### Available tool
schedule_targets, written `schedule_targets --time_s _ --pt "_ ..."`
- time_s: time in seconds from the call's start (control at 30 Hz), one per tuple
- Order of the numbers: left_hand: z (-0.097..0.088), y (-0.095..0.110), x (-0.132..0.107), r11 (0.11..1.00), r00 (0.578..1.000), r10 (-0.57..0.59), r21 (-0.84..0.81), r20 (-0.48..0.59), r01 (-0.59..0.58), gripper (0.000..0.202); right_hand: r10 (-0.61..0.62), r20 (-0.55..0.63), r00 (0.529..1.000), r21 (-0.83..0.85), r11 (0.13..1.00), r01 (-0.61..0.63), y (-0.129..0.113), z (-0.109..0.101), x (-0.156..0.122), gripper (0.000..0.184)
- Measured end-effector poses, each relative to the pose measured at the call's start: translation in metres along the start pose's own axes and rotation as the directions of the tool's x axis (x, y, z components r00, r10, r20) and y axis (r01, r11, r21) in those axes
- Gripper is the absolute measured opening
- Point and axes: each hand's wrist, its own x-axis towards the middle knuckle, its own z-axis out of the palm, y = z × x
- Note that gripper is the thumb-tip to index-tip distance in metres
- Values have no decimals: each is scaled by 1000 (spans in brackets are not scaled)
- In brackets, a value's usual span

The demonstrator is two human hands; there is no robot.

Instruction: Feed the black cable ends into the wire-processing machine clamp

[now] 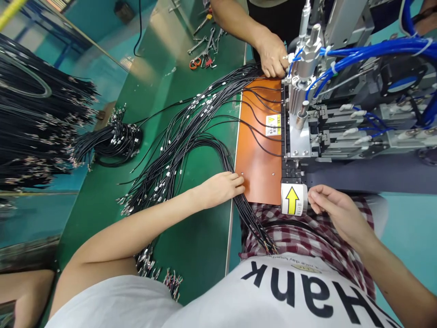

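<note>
Scissors (195, 63), wrenches (202, 43) on green bench (191, 246).

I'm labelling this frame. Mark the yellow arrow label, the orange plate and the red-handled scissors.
yellow arrow label (292, 199): head view, on the arrow's shaft.
orange plate (261, 175): head view, on its bare lower part.
red-handled scissors (194, 63): head view, on the handle loops.

Hands (221, 187) on black wires (191, 136)
</note>
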Motion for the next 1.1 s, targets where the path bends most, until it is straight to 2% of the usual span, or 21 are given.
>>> schedule_targets --time_s 0.1,0.2,0.33,0.43,0.5,0.57,0.63,0.73,0.83,0.97,1.1 --pt "2 2 -3 1000 1000 14 25 23 -14 17 -19 15 1000 -33 999 19 -3 5 -2 29" --pt "2 -1 -4 997 996 74 -12 45 -74 18 -47 29 998 -159 986 51 -5 11 -6 29" --pt "-13 -15 -10 988 998 63 -140 24 -59 19 -112 83 990 -360 923 135 -3 18 -14 24" --pt "-34 -23 -12 980 991 -119 -170 -58 107 16 -198 137 970 -420 876 238 -1 24 -17 21" --pt "-45 -21 -5 954 954 -270 -169 -134 246 12 -268 182 946 -405 856 320 -2 30 -17 40" --pt "-48 -9 13 937 929 -327 -183 -170 297 11 -339 204 918 -345 853 391 -4 36 -14 55" --pt "-46 11 39 934 938 -302 -249 -171 256 15 -394 169 904 -263 866 426 -5 38 -10 53" --pt "-34 42 77 881 956 -199 -467 -213 79 18 -421 50 906 -213 882 421 -5 31 -6 33" --pt "-18 53 93 809 943 -175 -588 -284 -27 21 -388 3 922 -233 896 378 -4 16 -5 29" --pt "3 42 82 807 914 -290 -586 -283 75 22 -322 -13 946 -218 925 312 -3 7 -2 30" --pt "4 44 72 821 895 -358 -546 -267 165 17 -382 -25 924 -282 889 360 -5 18 6 20"
